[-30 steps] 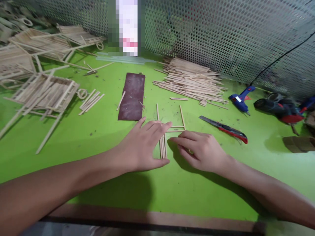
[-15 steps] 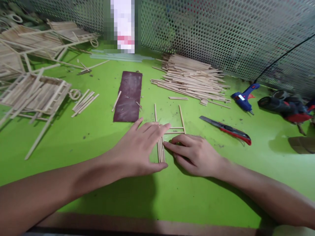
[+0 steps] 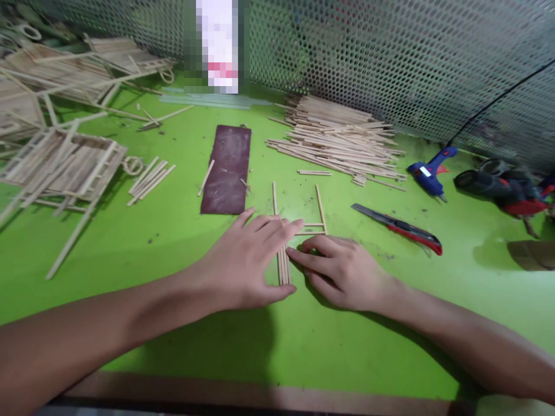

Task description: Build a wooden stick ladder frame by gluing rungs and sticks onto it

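Note:
Several thin wooden sticks [image 3: 282,268] lie side by side on the green table. My left hand [image 3: 243,263] reaches over them, its thumb at their near end and its fingers across their far part, holding them between. From the right, my right hand [image 3: 342,271] holds the bundle's side with its index fingertip; its other fingers are curled, and what lies under the palm is hidden. Just beyond the hands is a small stick frame, with a right upright [image 3: 320,208] joined by two crosspieces [image 3: 313,229]. Another upright [image 3: 274,198] runs in under my left fingers.
A utility knife [image 3: 396,228] with its blade out and a blue glue gun [image 3: 433,171] lie right. Behind are a dark sandpaper strip [image 3: 228,173] and a stick pile [image 3: 342,138]. Stick-built models [image 3: 65,167] stand left, near loose short sticks [image 3: 151,182]. Perforated mesh [image 3: 347,52] borders the back.
Both hands stay almost in place around the sticks. My left fingers have shifted very slightly to the right, covering a little more of the frame's crosspieces.

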`<state>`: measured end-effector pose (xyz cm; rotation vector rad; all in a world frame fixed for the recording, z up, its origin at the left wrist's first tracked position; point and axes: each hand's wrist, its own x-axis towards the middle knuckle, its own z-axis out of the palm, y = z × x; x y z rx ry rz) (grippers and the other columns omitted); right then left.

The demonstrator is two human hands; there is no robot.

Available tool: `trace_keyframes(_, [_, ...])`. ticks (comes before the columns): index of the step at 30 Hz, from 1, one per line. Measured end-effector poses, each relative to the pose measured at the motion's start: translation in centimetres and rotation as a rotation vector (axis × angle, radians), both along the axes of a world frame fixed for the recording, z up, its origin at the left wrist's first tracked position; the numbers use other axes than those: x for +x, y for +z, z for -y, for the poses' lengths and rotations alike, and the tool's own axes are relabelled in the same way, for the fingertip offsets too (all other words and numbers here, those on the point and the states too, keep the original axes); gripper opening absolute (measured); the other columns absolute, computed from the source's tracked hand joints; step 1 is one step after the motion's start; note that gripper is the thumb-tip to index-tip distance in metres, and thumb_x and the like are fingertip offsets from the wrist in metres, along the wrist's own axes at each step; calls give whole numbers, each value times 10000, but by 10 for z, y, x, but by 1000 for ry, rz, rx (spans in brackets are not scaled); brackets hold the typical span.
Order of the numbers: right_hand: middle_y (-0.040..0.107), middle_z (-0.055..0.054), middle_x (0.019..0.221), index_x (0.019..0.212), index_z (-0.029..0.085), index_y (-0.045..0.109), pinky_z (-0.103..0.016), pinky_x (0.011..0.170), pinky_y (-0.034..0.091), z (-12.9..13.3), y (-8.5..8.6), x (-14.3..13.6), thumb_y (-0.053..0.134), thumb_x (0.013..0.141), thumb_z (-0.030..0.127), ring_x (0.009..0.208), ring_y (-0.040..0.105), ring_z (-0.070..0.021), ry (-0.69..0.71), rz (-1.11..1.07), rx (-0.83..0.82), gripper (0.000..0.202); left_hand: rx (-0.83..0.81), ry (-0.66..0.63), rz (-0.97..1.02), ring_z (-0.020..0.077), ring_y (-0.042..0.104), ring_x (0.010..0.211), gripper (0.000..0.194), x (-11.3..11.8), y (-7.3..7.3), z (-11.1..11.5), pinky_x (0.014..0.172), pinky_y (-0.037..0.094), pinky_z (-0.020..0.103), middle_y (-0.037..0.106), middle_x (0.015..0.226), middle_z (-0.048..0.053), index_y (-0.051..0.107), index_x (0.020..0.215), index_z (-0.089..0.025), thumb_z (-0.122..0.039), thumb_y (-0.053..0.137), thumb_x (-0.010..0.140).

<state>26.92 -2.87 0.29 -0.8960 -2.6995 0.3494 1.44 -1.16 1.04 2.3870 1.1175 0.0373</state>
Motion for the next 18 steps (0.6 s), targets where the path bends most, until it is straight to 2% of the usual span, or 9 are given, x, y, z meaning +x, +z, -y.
trace_keyframes(7, [800, -137, 1234, 1414, 152, 738, -385, 811, 699, -2, -1, 2, 514, 1091, 237, 1024, 800, -245, -18, -48, -39, 402, 67, -25, 3, 454, 521, 1545, 1030, -3, -2, 1, 1374, 204, 729, 582, 1669, 182, 337, 1769, -226, -714, 728, 951])
trace_keyframes(13, [824, -114, 1184, 1217, 172, 800, -333, 778, 684, -5, -9, 4, 534, 1073, 206, 1025, 810, -227, -7, -136, 18, 304, 68, -27, -7, 474, 538, 1525, 1185, -8, -3, -3, 1360, 179, 758, 561, 1682, 217, 305, 1773, -207, -819, 758, 865])
trace_keyframes(18, [823, -120, 1123, 1163, 172, 818, -365, 794, 687, -5, -13, 4, 543, 1058, 198, 1003, 800, -242, -18, -195, 116, 296, 129, -65, -13, 467, 571, 1484, 1054, -5, -5, -5, 1355, 171, 750, 619, 1618, 210, 384, 1733, -206, -795, 683, 912])
